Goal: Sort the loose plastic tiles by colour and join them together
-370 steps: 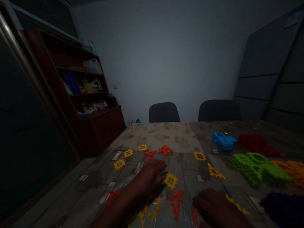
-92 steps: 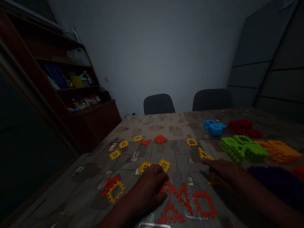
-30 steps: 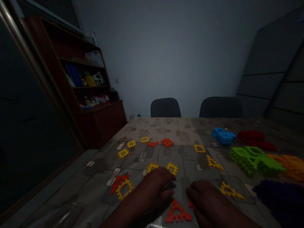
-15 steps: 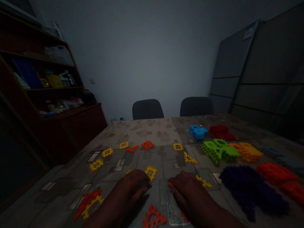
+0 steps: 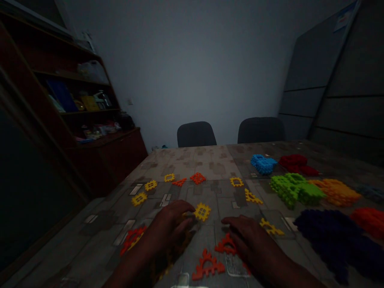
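Observation:
My left hand [image 5: 174, 222] is held over the table with its thumb and fingers apart. Its fingertips come close to a yellow square window-shaped building piece [image 5: 203, 212]. A bit of yellow shows between its thumb and fingers; I cannot tell whether it is touched. My right hand [image 5: 253, 238] has its index finger stretched out and hovers beside an orange arched building piece [image 5: 226, 245], partly covering it. Nearer to me lies another orange arched piece [image 5: 208, 266]. Orange and yellow pieces [image 5: 132, 240] are partly hidden by my left forearm.
Farther off lie yellow frames [image 5: 237, 182], an orange square [image 5: 197, 178] and yellow triangles [image 5: 253, 197]. Piles of pieces stand at the right: green [image 5: 295, 190], blue [image 5: 264, 164], dark purple [image 5: 330, 236]. Two chairs [image 5: 196, 135] are behind the table [image 5: 204, 154].
The view has swung left, so things appear farther right. My right hand has come off the orange arched piece, which now shows on the table. My left hand stays near the yellow square.

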Demonstrator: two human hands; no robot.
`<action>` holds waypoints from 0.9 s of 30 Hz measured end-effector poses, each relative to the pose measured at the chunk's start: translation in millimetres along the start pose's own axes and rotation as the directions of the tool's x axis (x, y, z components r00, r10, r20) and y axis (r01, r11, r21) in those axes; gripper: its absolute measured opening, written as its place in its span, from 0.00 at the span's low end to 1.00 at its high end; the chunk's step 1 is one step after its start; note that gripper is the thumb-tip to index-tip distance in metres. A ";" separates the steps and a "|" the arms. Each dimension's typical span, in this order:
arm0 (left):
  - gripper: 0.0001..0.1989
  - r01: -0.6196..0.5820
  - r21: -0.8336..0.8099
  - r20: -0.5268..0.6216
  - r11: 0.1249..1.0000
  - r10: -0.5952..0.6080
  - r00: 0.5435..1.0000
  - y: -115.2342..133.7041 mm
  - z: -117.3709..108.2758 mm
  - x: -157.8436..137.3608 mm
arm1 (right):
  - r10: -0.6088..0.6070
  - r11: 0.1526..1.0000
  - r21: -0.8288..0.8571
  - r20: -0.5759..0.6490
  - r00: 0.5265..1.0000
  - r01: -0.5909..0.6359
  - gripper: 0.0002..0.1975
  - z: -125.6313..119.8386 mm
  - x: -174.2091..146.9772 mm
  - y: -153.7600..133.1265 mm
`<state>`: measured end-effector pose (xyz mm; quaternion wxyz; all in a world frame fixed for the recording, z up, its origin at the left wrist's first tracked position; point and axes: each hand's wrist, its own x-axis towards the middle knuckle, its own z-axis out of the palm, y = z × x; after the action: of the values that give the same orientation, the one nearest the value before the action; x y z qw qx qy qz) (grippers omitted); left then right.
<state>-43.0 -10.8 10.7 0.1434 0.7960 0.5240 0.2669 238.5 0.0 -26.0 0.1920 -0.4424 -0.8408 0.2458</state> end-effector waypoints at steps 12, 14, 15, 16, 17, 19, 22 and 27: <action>0.13 0.070 0.033 -0.210 0.997 -0.061 0.976 -19.2 -47.6 -0.2 | -0.084 0.994 -0.063 0.091 0.992 0.090 0.25 3.4 -7.9 13.9; 0.13 0.087 0.044 -0.236 0.995 -0.074 0.969 -23.1 -54.9 -1.1 | -0.087 0.992 -0.077 0.099 0.991 0.095 0.27 8.9 -9.4 18.7; 0.14 0.097 0.047 -0.241 0.994 -0.083 0.967 -24.4 -58.2 -1.8 | -0.087 0.992 -0.083 0.098 0.991 0.095 0.28 11.1 -9.6 20.7; 0.14 0.109 0.049 -0.245 0.993 -0.094 0.965 -25.4 -61.2 -2.7 | -0.087 0.992 -0.088 0.097 0.992 0.096 0.28 12.7 -9.6 22.1; 0.14 0.122 0.048 -0.248 0.991 -0.106 0.963 -26.2 -63.8 -3.6 | -0.085 0.991 -0.094 0.094 0.992 0.094 0.29 13.6 -9.3 22.8; 0.15 0.142 0.035 -0.255 0.989 -0.129 0.958 -28.0 -68.0 -6.0 | -0.074 0.991 -0.103 0.095 0.993 0.084 0.29 13.7 -8.4 22.3; 0.15 0.167 0.000 -0.257 0.986 -0.162 0.953 -32.8 -72.5 -11.9 | -0.038 0.992 -0.114 0.113 0.993 0.051 0.30 11.1 -6.3 19.5; 0.16 0.237 -0.031 -0.220 0.971 -0.238 0.946 -51.4 -76.8 -32.0 | -0.013 0.992 -0.122 0.118 0.993 0.028 0.31 8.1 -3.3 19.9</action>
<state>-136.0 -22.8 38.5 0.1165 0.6920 0.6281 0.3362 248.8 4.9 -44.4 0.1173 -0.4298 -0.8687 0.2167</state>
